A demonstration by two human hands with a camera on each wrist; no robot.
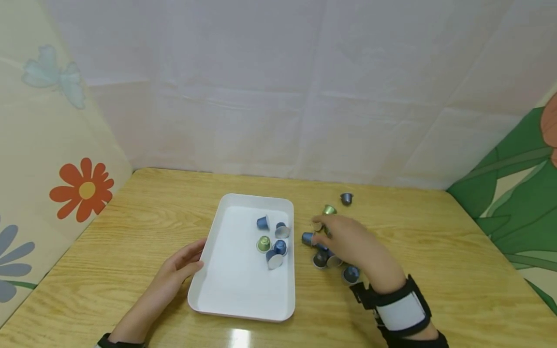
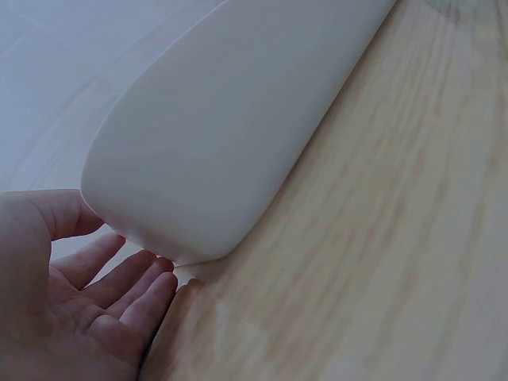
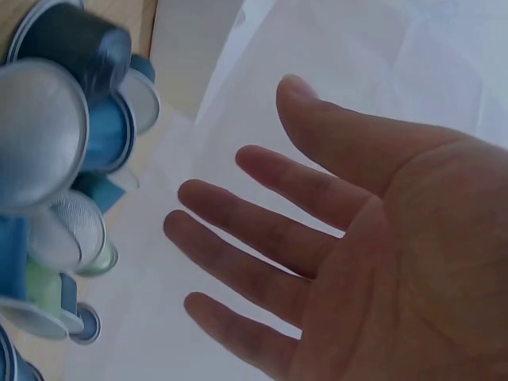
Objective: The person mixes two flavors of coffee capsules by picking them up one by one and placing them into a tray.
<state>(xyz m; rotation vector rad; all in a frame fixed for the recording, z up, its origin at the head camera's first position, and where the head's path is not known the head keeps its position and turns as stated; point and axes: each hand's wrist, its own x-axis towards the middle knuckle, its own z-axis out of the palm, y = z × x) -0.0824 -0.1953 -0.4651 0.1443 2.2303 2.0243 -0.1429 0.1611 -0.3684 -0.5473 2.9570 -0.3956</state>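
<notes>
A white tray (image 1: 243,295) lies on the wooden table with several blue capsules (image 1: 262,222) and one green capsule (image 1: 263,244) in its right half. My left hand (image 1: 180,266) holds the tray's left side, thumb at the rim and the other fingers by the outer wall. In the left wrist view the thumb tip is hidden behind the rim. My right hand (image 1: 352,244) is over a loose cluster of coffee capsules right of the tray. Its fingers (image 3: 254,226) are spread apart in the right wrist view, with nothing in the palm.
Blue, dark and silver capsules (image 1: 350,274) lie beneath and beside the right hand. A green capsule (image 1: 329,210) and a dark capsule (image 1: 346,198) are farther back. A pale cloth (image 1: 278,121) hangs behind the table, with flower-printed panels (image 1: 82,188) at the sides.
</notes>
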